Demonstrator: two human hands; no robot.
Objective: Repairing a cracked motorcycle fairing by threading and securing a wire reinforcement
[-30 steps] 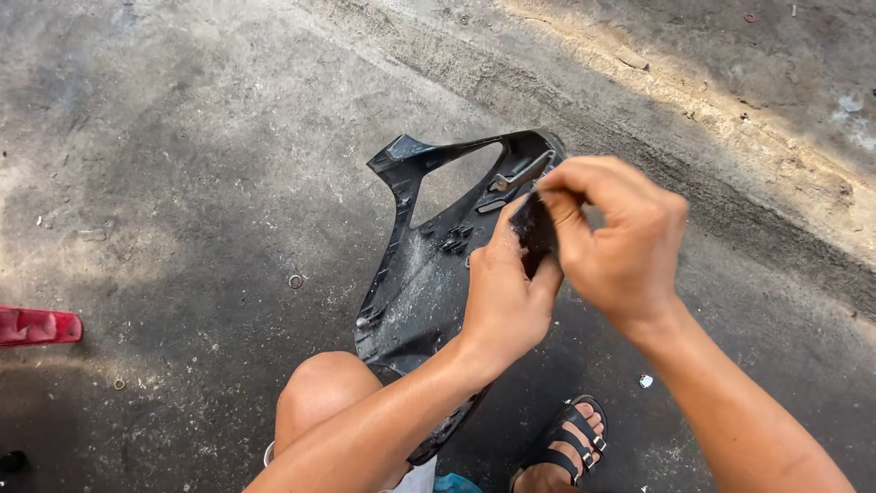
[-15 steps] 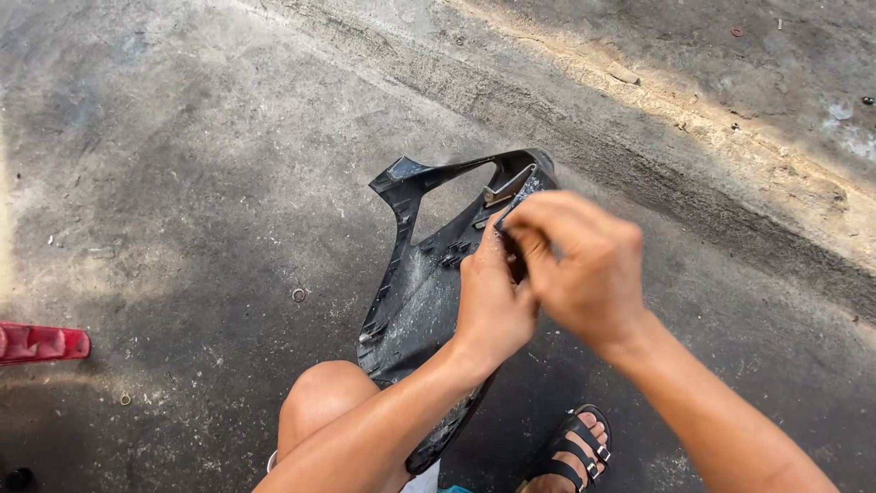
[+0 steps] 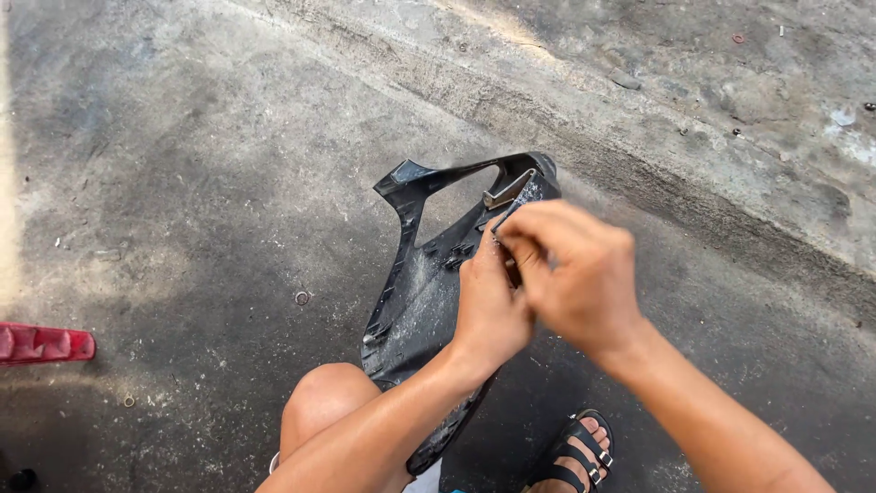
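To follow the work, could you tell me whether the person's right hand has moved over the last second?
Yes: the right hand has shifted slightly left, nearer the small round metal washer on the concrete ground.

1. The black panel (image 3: 415, 310) looks like moulded plastic, matt and dulled by pale dust and scuffs.
2. A small clip (image 3: 507, 189) near its top edge shows a metallic sheen.
3. The concrete floor (image 3: 182, 183) is rough, stained and gritty.
4. The red piece (image 3: 41, 343) looks like glossy plastic.
5. The sandal (image 3: 575, 452) has dark straps with metal buckles.
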